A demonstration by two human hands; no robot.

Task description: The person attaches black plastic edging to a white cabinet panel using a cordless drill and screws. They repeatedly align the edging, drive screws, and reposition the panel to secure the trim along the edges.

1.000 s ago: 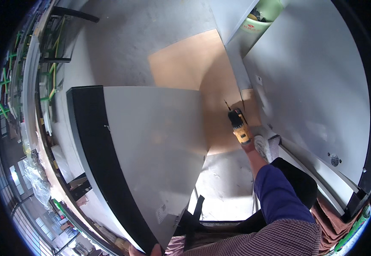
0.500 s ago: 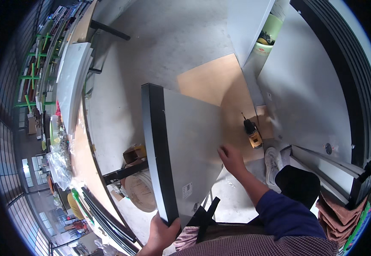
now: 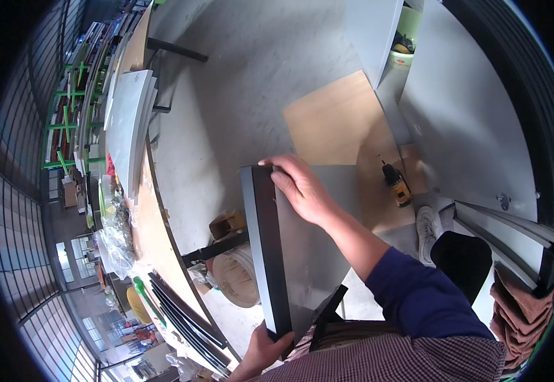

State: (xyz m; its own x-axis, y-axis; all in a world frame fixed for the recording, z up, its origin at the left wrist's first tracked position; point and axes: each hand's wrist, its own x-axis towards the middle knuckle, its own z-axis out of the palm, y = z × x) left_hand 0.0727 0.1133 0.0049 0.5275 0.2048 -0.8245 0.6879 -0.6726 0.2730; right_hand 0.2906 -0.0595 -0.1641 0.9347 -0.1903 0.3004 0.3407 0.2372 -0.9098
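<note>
In front of me a grey panel [image 3: 315, 248] with a thick black edge strip [image 3: 265, 248] stands tilted, its black edge turned to the left. My left hand [image 3: 265, 349] is closed round the near end of that edge. At the far end, my right hand [image 3: 297, 191] grips the corner, fingers hooked over the top and thumb on the grey side. The panel's lower part is hidden behind my right forearm and apron.
A yellow-black cordless drill [image 3: 398, 186] lies on a brown sheet [image 3: 328, 121] beside my shoe [image 3: 426, 232]. A workbench [image 3: 152, 219] with black strips runs along the left, with a round bucket [image 3: 235, 280] near it. A large black-framed panel [image 3: 468, 127] stands right, above brown cloth [image 3: 520, 318].
My right hand has moved from beside the panel's grey face to its far corner and taken hold there. The panel's far end sits lower in the view; my left hand keeps its grip.
</note>
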